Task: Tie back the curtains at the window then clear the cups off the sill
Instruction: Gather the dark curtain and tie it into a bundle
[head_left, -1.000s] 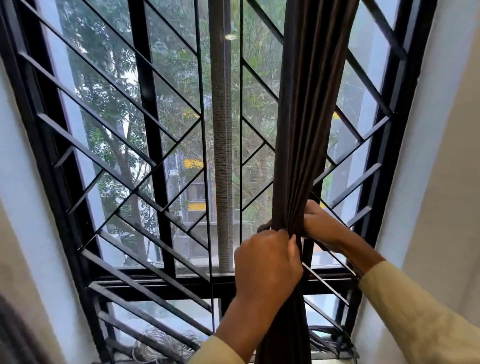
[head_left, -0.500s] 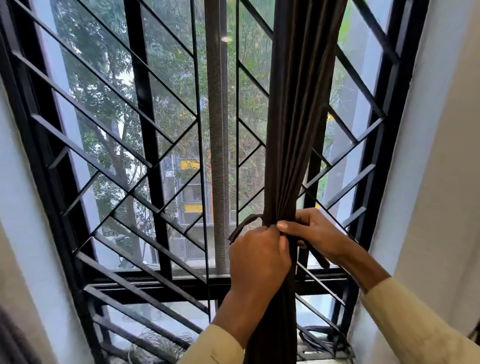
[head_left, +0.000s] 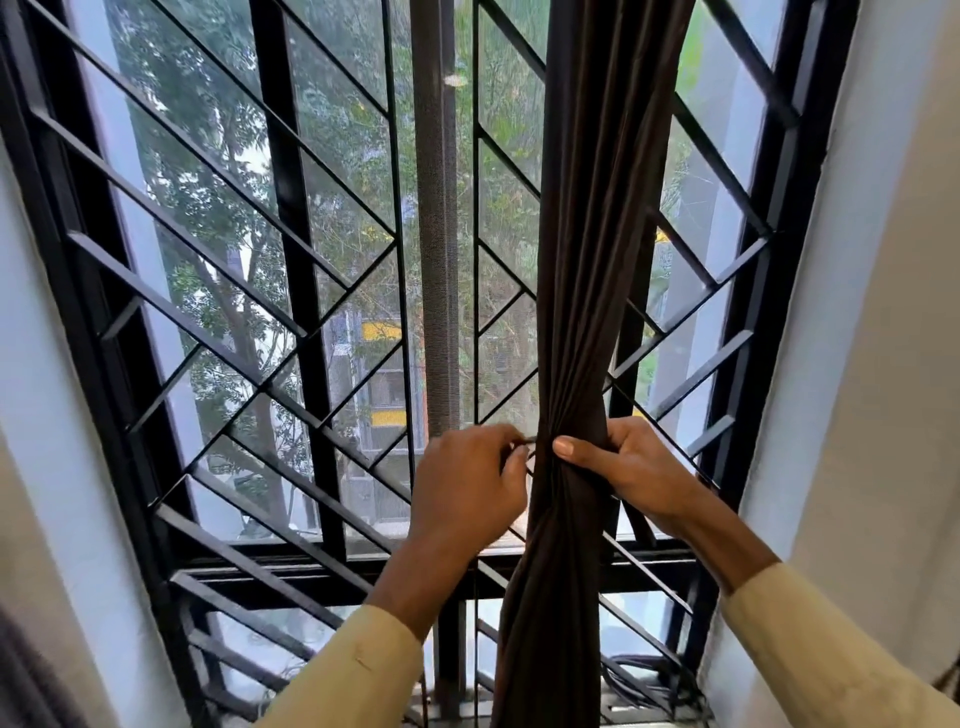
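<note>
Curtain (head_left: 587, 260) bunched, clamped in right hand (head_left: 631, 470) grip; thin tie (head_left: 524, 441) pinched by left hand (head_left: 467, 491) at 9 o'clock.

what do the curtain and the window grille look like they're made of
Curtain: a soft woven fabric, dark brown, matte with a faint sheen; it gathers into fine vertical folds where the right hand pinches it. The exact fibre cannot be told.
Window grille: most likely metal painted black; its flat, straight-edged bars meet at rigid angled joints and catch a dull semi-gloss highlight.
</note>
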